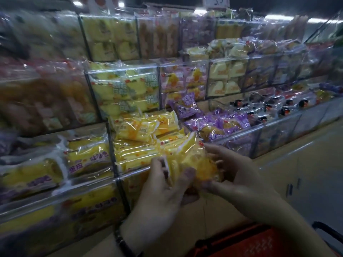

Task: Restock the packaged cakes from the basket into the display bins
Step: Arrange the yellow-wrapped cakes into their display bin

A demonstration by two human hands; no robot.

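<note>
Both hands are at the shelf front: the left hand (167,184) curls its fingers over the white sealed ends while the thumb presses on top, and the right hand (233,173) cups the other side, fingers wrapped round and thumb underneath. Between them sit the yellow packaged cakes (196,164), seemingly more than one pack, though blur makes the count unsure. They are held level just at the lip of the clear display bin (130,176). That two-sided hold looks meant to keep slippery wrappers squared up so they slide in flat beside the matching yellow stock (137,130) already piled there, like with like. The red basket (259,243) waits low, directly below the forearms, handy for the next reach. A dark wristband (122,240) rings the left wrist. Around them, tiers of transparent bins climb the wall: purple packs (222,125) to the right, yellow packs with purple lettering (85,156) to the left, and paler cakes (224,78) above. A beige cabinet front (306,173) runs beneath the right-hand bins, and the lighting is dim, with glare on the plastic.
</note>
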